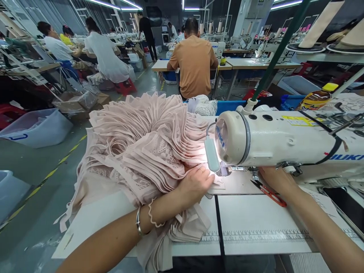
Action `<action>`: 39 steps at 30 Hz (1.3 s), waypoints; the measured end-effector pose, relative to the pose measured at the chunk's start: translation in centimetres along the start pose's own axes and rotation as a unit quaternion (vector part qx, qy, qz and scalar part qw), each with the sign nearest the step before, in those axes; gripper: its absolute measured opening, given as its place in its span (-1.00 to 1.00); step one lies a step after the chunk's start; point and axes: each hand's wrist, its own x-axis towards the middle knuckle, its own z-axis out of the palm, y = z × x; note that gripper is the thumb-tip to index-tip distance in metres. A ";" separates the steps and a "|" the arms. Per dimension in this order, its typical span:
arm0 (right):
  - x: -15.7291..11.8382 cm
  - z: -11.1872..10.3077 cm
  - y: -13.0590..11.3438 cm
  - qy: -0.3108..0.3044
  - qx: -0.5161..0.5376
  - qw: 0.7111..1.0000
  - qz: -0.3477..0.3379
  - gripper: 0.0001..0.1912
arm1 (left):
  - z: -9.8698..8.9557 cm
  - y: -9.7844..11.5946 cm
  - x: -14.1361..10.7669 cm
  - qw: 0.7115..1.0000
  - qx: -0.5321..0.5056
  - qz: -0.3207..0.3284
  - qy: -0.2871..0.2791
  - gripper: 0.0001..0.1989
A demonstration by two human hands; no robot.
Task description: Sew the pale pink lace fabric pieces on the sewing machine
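A large heap of pale pink lace-trimmed fabric pieces (136, 132) lies stacked in folds to the left of a white sewing machine (264, 136). My left hand (197, 184) is closed on the edge of a pink fabric piece, left of the needle area, its fingertips pressed together under the lamp's light. My right hand (274, 178) reaches behind the machine's head, right of the presser foot (254, 172); the machine hides its fingers. Red-handled thread snips (270, 194) lie on the machine bed beside my right wrist.
A small lamp (212, 153) hangs at the machine's head. A printed ruler (264, 236) runs along the table's front. At the right lies a dark phone-like slab (345, 208); behind it stands a yellow-capped bottle (317, 98). Plastic tubs (36, 127) sit on the left floor. A co-worker (193, 64) sits ahead.
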 end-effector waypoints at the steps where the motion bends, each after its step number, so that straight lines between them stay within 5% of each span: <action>1: 0.0 -0.2 -0.2 -0.023 -0.028 0.999 -0.005 -0.69 | 0.0 0.1 -0.1 0.999 0.025 0.016 0.017 -0.79; 6: -1.1 -0.7 0.6 -0.049 -0.147 0.988 -0.003 -0.75 | -0.6 0.1 -1.4 0.992 0.065 0.110 -0.007 -0.79; 9: -2.6 -0.4 0.1 0.101 -0.153 0.982 -0.036 -0.66 | -1.1 0.5 -2.0 0.993 0.082 0.065 -0.056 -0.75; 12: -4.5 0.0 -3.1 0.220 -0.102 0.944 -0.224 -0.73 | -1.0 0.9 -1.5 0.990 0.117 0.055 -0.057 -0.83; 15: -5.9 0.7 -7.1 0.165 -0.056 0.928 -0.329 -0.71 | -0.1 0.5 -0.4 0.991 0.100 0.089 0.016 -0.83; 20: -5.7 1.6 -8.7 0.118 -0.010 0.965 -0.232 -0.70 | 1.7 -0.4 0.4 0.990 0.075 0.093 0.070 -0.83; 27: -5.6 1.4 -8.5 0.140 -0.066 0.967 -0.200 -0.74 | 2.7 5.5 1.1 0.962 0.196 0.171 0.080 -0.68; 33: -5.2 0.2 -7.7 -0.028 -0.159 0.978 -0.135 -0.66 | 2.2 6.1 0.6 0.981 0.187 0.051 0.020 -0.62; 39: -3.1 -0.6 -9.0 -0.195 -0.129 0.970 -0.072 -0.81 | 1.8 4.6 0.1 0.979 0.172 0.105 0.040 -0.61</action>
